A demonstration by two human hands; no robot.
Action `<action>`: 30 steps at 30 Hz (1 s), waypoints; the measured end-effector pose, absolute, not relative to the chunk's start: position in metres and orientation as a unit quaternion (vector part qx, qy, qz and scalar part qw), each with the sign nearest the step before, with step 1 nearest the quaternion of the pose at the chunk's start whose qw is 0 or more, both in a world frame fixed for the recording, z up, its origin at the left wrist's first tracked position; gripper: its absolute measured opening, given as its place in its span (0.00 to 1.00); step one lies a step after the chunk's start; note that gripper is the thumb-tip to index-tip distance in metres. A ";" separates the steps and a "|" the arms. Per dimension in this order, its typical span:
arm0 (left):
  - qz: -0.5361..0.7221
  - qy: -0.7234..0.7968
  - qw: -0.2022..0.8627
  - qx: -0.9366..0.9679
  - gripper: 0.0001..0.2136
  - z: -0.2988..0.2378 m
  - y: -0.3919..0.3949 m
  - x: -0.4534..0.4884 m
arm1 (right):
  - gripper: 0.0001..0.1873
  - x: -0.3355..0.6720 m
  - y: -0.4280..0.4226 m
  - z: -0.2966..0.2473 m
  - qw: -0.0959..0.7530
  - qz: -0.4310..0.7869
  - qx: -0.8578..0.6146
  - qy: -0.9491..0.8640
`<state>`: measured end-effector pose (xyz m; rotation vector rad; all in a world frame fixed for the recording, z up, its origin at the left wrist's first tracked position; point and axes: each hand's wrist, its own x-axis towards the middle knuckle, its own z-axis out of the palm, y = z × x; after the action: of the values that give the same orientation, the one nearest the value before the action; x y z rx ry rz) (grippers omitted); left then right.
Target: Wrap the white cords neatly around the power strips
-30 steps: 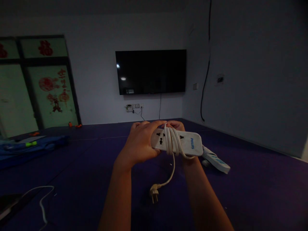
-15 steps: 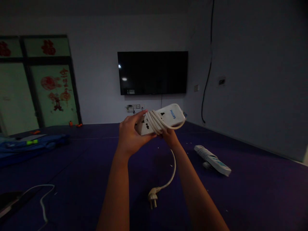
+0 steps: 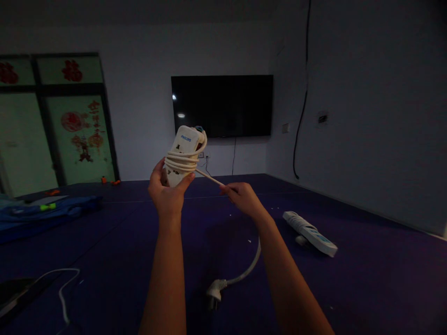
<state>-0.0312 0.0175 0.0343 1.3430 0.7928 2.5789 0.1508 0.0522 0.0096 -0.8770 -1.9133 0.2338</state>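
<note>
The left hand (image 3: pixel 167 193) was clenched around the lower end of a white Philips power strip (image 3: pixel 185 142), holding it upright at chest height in front of the wall-mounted television (image 3: pixel 221 106), thumb on one edge and fingers on the other. Several turns of the strip's own white cord (image 3: pixel 181 163) lay wrapped tight around its middle, just above that hand. From the coils a short run of cord stretched taut, down and to the right, into the right hand (image 3: pixel 244 200), which pinched it between thumb and fingertips. Below that hand the slack curved down to the plug (image 3: pixel 213 292), which lay on the purple floor mat (image 3: pixel 104 242). Judging by the coils, winding the cord around the strip was the step in hand, with a fair length left loose; another turn would call for keeping the cord taut while carrying it round the body, beside the earlier loops. Farther right, a second power strip (image 3: pixel 309 232) lay on the mat, well apart.
</note>
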 end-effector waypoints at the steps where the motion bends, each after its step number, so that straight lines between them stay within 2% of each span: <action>1: 0.862 0.266 0.060 0.427 0.36 0.034 0.019 -0.031 | 0.23 0.152 0.048 0.012 0.484 0.089 -0.359 -0.793; 8: 0.859 0.340 -0.046 0.381 0.34 0.028 0.020 -0.032 | 0.21 0.144 0.017 0.029 0.459 -0.019 -0.350 -0.816; 14: 0.785 0.495 -0.147 0.343 0.36 0.021 0.016 -0.025 | 0.14 0.135 -0.002 0.035 0.451 -0.098 -0.358 -0.812; 18: 0.723 0.570 -0.185 0.345 0.34 0.018 0.015 -0.016 | 0.12 0.135 -0.003 0.035 0.428 -0.132 -0.382 -0.808; 26: 0.674 0.552 -0.222 0.438 0.32 0.006 0.025 -0.011 | 0.13 0.135 0.000 0.034 0.375 -0.195 -0.408 -0.809; 30: 0.588 0.557 -0.257 0.527 0.29 0.006 0.026 -0.012 | 0.11 0.140 0.002 0.035 0.380 -0.204 -0.411 -0.803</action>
<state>-0.0124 0.0261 0.0062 1.9946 2.1109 2.2286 0.1400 0.0022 0.0350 -1.0495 -2.0503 -0.5200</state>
